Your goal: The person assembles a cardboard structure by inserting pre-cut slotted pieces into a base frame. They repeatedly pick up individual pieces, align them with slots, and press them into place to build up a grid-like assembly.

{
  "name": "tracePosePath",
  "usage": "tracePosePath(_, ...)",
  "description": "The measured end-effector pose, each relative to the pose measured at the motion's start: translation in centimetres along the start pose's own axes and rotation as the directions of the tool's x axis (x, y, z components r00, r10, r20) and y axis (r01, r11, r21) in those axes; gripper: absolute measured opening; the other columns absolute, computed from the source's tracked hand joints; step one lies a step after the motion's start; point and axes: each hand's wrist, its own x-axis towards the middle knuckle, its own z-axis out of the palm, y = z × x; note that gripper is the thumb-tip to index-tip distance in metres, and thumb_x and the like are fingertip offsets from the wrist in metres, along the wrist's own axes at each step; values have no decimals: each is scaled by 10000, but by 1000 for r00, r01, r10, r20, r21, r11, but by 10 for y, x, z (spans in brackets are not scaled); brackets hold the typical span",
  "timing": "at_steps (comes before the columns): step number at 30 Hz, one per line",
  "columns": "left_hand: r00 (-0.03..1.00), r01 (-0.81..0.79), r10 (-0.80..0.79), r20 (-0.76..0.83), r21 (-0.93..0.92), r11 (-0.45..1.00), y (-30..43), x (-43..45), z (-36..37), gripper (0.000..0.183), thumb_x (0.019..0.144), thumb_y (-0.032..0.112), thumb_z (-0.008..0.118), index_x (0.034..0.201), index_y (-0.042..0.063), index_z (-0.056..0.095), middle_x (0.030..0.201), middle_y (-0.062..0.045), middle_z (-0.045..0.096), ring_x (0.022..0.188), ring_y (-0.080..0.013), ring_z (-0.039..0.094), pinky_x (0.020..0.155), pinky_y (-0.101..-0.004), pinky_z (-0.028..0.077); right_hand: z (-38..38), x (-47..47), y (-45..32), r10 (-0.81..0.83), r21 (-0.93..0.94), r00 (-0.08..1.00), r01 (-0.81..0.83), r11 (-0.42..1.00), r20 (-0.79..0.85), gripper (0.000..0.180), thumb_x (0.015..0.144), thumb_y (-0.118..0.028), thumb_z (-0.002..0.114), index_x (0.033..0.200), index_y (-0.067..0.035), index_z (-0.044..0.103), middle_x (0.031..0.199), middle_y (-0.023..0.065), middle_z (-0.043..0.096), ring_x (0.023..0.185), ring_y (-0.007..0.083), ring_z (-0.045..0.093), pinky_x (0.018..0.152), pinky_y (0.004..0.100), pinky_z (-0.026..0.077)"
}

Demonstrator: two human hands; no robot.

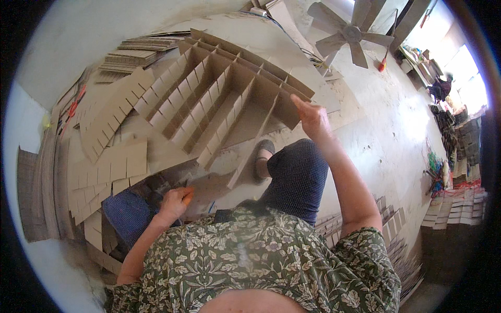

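A partly assembled cardboard box divider [242, 74] lies before me, its long slotted strips crossed with several cross strips at the far side. My right hand [313, 117] grips the right end of a cross strip, thumb up along it. My left hand [176, 201] is low near my lap, apart from the divider, its fingers curled, with something orange at the fingertips; whether it holds anything is unclear. Loose slotted cardboard strips [113, 113] lie left of the divider, and more slotted pieces [125, 160] lie nearer my left knee.
Stacked cardboard strips [133, 56] stand at the back left by the wall. A fan [352, 34] stands at the top, with cables [311, 54] near it. At right are bundled cardboard pieces [452, 203], more dividers [395, 223] beside me, and another person [441, 88] far off.
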Motion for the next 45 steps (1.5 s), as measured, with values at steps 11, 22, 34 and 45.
tracePosePath(11, 1000, 21, -22, 11, 56, 998, -7, -4, 6, 221, 831, 206, 591, 995, 84, 675, 939, -159, 655, 842, -353, 630, 724, -413, 507, -1, 110, -52, -181, -368, 983, 168, 914, -2, 584, 912, -484, 480, 1207, 19, 521, 1196, 180, 559, 1215, 361, 440, 956, 453, 400)
tracePosePath(22, 991, -1, 0, -133, -1, 1000, -10, -14, 11, 220, 849, 212, 606, 1013, 80, 669, 963, -147, 663, 843, -338, 639, 717, -411, 512, 90, 197, -36, 274, -437, 800, -15, 899, 534, 713, 836, -591, 540, 1297, -52, 479, 1354, 175, 456, 1304, 336, 357, 1044, 515, 305)
tracePosePath(34, 706, 168, 153, -692, 373, 913, 12, -27, -70, 479, 759, 137, 694, 1183, -25, 540, 1256, -188, 493, 1130, -422, 471, 962, -529, 346, 62, 103, -138, -348, 134, 934, 356, 925, -80, 456, 797, -129, 706, 1208, 2, 558, 1306, 219, 502, 1251, 387, 438, 1039, 454, 365)
tracePosePath(45, 823, 220, 16, -567, 345, 912, -28, -10, -81, 258, 763, 147, 669, 1008, 73, 645, 1084, -40, 629, 999, -252, 569, 814, -337, 484, 55, 12, -219, -263, 641, 920, 17, 767, 291, 266, 805, -51, 663, 1046, 51, 614, 1001, 227, 637, 905, 356, 635, 781, 366, 503)
